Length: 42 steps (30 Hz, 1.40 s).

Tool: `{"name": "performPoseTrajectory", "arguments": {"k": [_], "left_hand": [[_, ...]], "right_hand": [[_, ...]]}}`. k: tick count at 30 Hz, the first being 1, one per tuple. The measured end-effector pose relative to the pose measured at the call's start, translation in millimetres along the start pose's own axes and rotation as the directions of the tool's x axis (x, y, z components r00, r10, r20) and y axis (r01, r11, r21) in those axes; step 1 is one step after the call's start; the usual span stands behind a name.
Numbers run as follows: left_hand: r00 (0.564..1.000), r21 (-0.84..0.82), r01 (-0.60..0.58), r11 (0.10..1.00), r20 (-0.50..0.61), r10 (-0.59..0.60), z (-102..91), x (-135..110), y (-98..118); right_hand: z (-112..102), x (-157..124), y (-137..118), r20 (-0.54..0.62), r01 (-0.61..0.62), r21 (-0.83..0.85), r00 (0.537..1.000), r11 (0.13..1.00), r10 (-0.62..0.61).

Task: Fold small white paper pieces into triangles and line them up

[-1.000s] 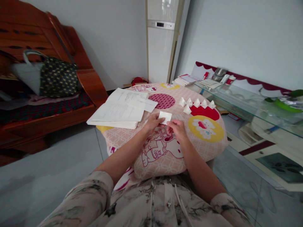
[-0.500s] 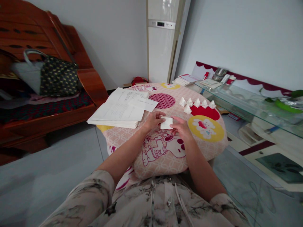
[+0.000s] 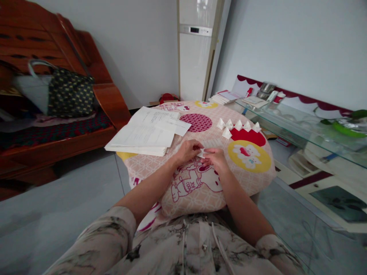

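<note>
My left hand (image 3: 187, 150) and my right hand (image 3: 215, 159) meet over the round table's patterned cloth (image 3: 200, 183). Between their closed fingers sits a small white folded paper (image 3: 202, 153), mostly hidden, pressed low against the cloth. Several folded white paper pieces (image 3: 237, 126) stand in a row farther back on the right. A stack of white printed sheets (image 3: 146, 133) lies to the left of my hands.
A glass-topped cabinet (image 3: 301, 126) with books and small items runs along the right. A wooden bench (image 3: 57, 114) with a dark patterned bag (image 3: 69, 94) stands at left. A tall white air conditioner (image 3: 195, 49) stands in the far corner.
The white paper, earlier held up flat between both hands, has been brought down and folded smaller; both hands have closed over it near the cloth.
</note>
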<state>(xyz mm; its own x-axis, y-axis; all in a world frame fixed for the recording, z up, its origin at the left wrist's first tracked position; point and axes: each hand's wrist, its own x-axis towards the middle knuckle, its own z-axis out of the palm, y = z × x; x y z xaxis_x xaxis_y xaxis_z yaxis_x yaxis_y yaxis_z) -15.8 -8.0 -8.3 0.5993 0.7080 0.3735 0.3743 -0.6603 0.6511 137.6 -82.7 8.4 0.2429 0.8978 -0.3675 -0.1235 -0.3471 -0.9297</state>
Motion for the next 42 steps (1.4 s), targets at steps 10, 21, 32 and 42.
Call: {"name": "performPoseTrajectory", "arguments": {"k": [10,21,32,42], "left_hand": [[0.957,0.091,-0.218,0.972,0.215,0.194,1.6,-12.3,7.5],[0.963,0.006,-0.161,0.987,0.222,0.155,1.5,-10.2,5.8],[0.992,0.135,0.122,0.983,0.017,-0.125,7.5,-5.7,10.7],[0.988,0.149,0.153,0.977,-0.016,-0.152,6.9,-5.6,7.8]], "right_hand": [[-14.9,0.7,-0.6,0.137,0.005,-0.287,0.99,0.958,0.035],[-48.5,21.5,-17.0,0.465,0.698,-0.579,0.707,0.42,-0.533],[-51.2,28.4,-8.8,0.51,0.706,-0.623,0.693,0.337,-0.51],[-47.4,36.2,-15.5,0.499,0.69,-0.643,0.707,0.333,-0.502]]}}
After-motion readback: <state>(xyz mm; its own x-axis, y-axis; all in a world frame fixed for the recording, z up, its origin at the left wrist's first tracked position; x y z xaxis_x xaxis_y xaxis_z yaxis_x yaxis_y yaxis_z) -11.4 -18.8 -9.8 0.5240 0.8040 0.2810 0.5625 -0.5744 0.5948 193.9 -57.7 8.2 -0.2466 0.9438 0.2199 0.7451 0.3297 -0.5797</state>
